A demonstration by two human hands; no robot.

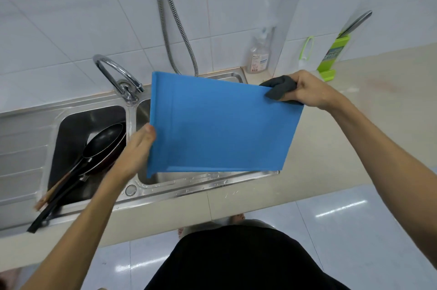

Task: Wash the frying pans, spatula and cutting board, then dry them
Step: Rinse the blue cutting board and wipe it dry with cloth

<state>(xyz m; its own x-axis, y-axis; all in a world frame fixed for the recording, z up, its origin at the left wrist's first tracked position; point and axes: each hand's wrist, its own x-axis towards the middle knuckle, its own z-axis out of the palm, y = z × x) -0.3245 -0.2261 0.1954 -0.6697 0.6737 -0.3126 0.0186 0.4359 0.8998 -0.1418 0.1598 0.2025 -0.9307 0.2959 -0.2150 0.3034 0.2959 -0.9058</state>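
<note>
Left hand (139, 147) grips the cutting board (220, 128) (over sink (201, 184)), right hand (308, 88) clutches dark cloth (279, 88).

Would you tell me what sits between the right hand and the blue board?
A dark grey cloth: the right hand pinches it against the board at its far right corner, as the head view shows.

Hidden behind flat blue plastic cutting board (220, 124): most of right steel sink basin (143, 114), left hand (139, 147) fingers, part of dark grey cloth (280, 87). Label on clear soap bottle (257, 53) unreadable.
</note>
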